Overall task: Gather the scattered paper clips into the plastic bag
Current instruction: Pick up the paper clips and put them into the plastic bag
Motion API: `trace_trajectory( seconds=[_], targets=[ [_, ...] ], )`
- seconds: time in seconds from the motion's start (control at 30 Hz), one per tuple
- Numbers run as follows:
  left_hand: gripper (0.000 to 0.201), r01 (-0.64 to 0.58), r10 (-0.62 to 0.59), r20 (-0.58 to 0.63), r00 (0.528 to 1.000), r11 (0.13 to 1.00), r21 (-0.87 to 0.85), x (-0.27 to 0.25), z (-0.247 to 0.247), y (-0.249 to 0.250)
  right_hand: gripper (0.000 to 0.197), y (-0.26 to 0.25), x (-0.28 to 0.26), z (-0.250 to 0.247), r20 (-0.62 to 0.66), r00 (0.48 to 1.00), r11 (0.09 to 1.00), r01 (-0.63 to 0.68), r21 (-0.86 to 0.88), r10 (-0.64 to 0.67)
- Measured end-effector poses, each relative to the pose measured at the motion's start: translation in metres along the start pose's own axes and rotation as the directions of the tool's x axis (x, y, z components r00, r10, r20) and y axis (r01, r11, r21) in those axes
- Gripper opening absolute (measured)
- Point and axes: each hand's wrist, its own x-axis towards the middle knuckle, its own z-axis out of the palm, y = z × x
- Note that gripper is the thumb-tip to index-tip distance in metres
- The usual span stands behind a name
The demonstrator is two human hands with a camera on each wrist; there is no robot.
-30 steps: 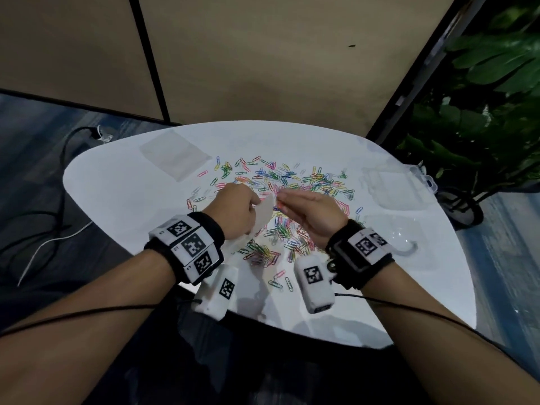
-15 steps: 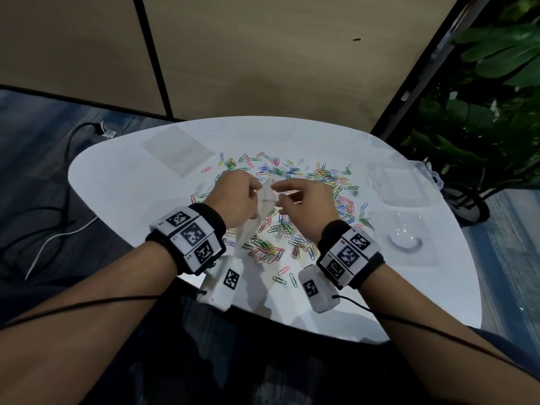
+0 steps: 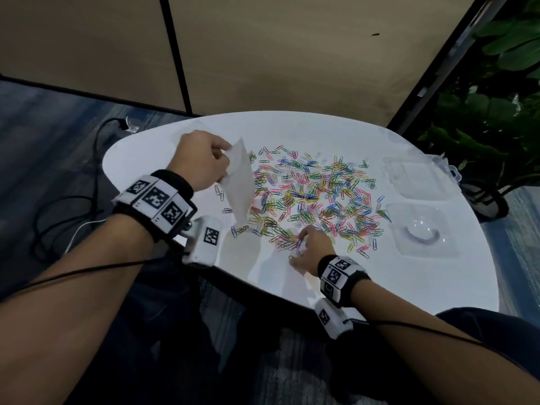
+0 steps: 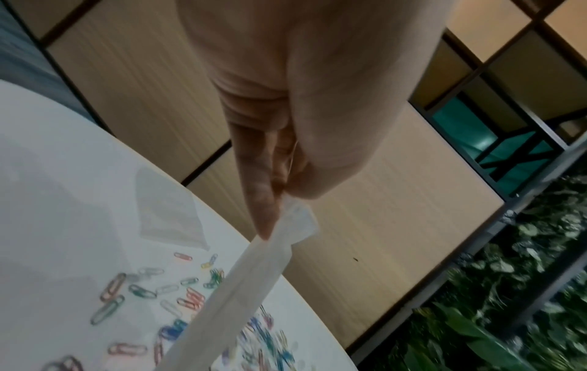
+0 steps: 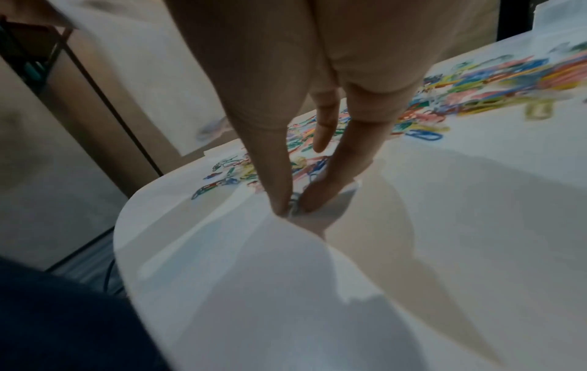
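Observation:
Many coloured paper clips (image 3: 315, 197) lie scattered over the middle of the white table (image 3: 409, 282). My left hand (image 3: 225, 162) holds a translucent plastic bag (image 3: 241, 185) above the pile's left edge. In the left wrist view the left hand (image 4: 279, 213) pinches the bag (image 4: 241, 288) by its top strip, and the bag hangs down. My right hand (image 3: 298, 248) is down at the pile's near edge. In the right wrist view the right hand (image 5: 292, 205) pinches a paper clip (image 5: 294, 200) against the table between thumb and forefinger.
A second flat bag (image 4: 168, 213) lies on the table beyond my left hand. Two clear plastic trays (image 3: 415, 176) (image 3: 420, 229) sit at the table's right side. Green plants (image 3: 496, 112) stand to the right and cables (image 3: 58, 206) lie on the floor at left.
My hands were together at the bag over the pile. The left hand has lifted the bag up and to the left; the right hand has dropped to the clips near the front edge.

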Motion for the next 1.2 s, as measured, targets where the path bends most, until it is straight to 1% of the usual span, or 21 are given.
trace_trajectory(
  seconds=[0.1,0.2,0.27,0.37,0.43,0.5,0.6,0.67,0.73,0.77,0.8,0.83,0.87,0.9,0.93,0.97,1.0,1.07,1.1,1.13,1.2],
  targets=[
    [0.031,0.039,-0.04,-0.031,0.999,0.999,-0.012,-0.009,-0.022,-0.021,0.056,-0.012,0.01,0.007,-0.041,0.997,0.998,0.06,0.02,-0.059],
    [0.03,0.083,-0.082,-0.007,0.997,0.994,0.076,-0.016,-0.03,-0.041,0.06,-0.019,0.017,0.016,-0.015,0.984,0.977,0.172,-0.13,-0.175],
    [0.028,0.114,-0.123,0.059,0.991,0.984,0.135,-0.017,-0.025,-0.052,0.047,-0.023,0.018,0.023,0.024,0.969,0.932,0.242,-0.268,-0.244],
    [0.024,0.133,-0.163,0.173,0.971,0.975,0.176,-0.018,-0.007,-0.056,0.025,-0.027,0.02,0.03,0.014,0.929,0.842,0.342,-0.418,-0.37],
    [0.022,0.117,-0.163,0.238,0.958,0.974,0.195,-0.019,0.008,-0.052,0.021,-0.027,0.024,0.03,-0.002,0.919,0.817,0.35,-0.458,-0.394],
    [0.022,0.119,-0.169,0.298,0.94,0.977,0.179,-0.02,0.023,-0.048,0.021,-0.028,0.027,0.025,-0.026,0.925,0.83,0.328,-0.451,-0.38],
    [0.021,0.117,-0.173,0.358,0.918,0.978,0.172,-0.022,0.04,-0.045,0.021,-0.029,0.035,0.008,-0.095,0.953,0.924,0.25,-0.288,-0.287],
    [0.022,0.136,-0.188,0.369,0.91,0.977,0.161,-0.021,0.046,-0.045,0.018,-0.025,0.042,-0.006,-0.14,0.978,0.982,0.14,-0.127,-0.157],
    [0.025,0.144,-0.195,0.367,0.909,0.976,0.16,-0.02,0.05,-0.045,0.009,-0.017,0.05,-0.018,-0.111,0.994,0.995,0.018,0.096,-0.007],
    [0.026,0.144,-0.194,0.362,0.912,0.976,0.161,-0.019,0.051,-0.044,0.007,-0.014,0.053,-0.024,-0.065,0.996,0.973,-0.041,0.226,0.057],
    [0.027,0.144,-0.193,0.353,0.915,0.977,0.158,-0.018,0.052,-0.043,0.007,-0.013,0.053,-0.029,-0.008,0.995,0.922,-0.091,0.377,0.101],
    [0.026,0.146,-0.191,0.344,0.919,0.977,0.154,-0.018,0.052,-0.041,0.009,-0.016,0.053,-0.033,0.047,0.991,0.825,-0.13,0.55,0.125],
    [0.026,0.146,-0.19,0.338,0.922,0.978,0.15,-0.017,0.052,-0.04,0.008,-0.022,0.051,-0.037,0.101,0.988,0.687,-0.154,0.71,0.117],
    [0.026,0.148,-0.19,0.335,0.923,0.978,0.147,-0.016,0.053,-0.038,0.009,-0.03,0.048,-0.041,0.148,0.986,0.54,-0.168,0.825,0.08],
    [0.026,0.154,-0.194,0.337,0.922,0.978,0.142,-0.015,0.054,-0.037,0.013,-0.041,0.042,-0.045,0.189,0.982,0.404,-0.183,0.896,0.026],
    [0.026,0.159,-0.198,0.341,0.919,0.978,0.138,-0.015,0.056,-0.036,0.019,-0.052,0.037,-0.046,0.219,0.975,0.305,-0.201,0.931,-0.025],
    [0.027,0.158,-0.197,0.345,0.918,0.978,0.137,-0.015,0.057,-0.034,0.024,-0.064,0.03,-0.048,0.243,0.967,0.243,-0.219,0.945,-0.072],
    [0.026,0.133,-0.175,0.35,0.92,0.981,0.141,-0.017,0.061,-0.03,0.028,-0.08,0.023,-0.044,0.275,0.953,0.2,-0.247,0.948,-0.13],
    [0.026,0.116,-0.158,0.351,0.923,0.983,0.139,-0.017,0.062,-0.028,0.025,-0.085,0.021,-0.039,0.282,0.949,0.211,-0.25,0.945,-0.138],
    [0.025,0.101,-0.141,0.352,0.925,0.986,0.13,-0.018,0.063,-0.026,0.02,-0.091,0.018,-0.035,0.279,0.951,0.237,-0.243,0.94,-0.131],
    [0.025,0.084,-0.117,0.356,0.927,0.991,0.107,-0.02,0.064,-0.024,0.01,-0.097,0.014,-0.027,0.224,0.97,0.331,-0.181,0.926,-0.098]
  ],
)
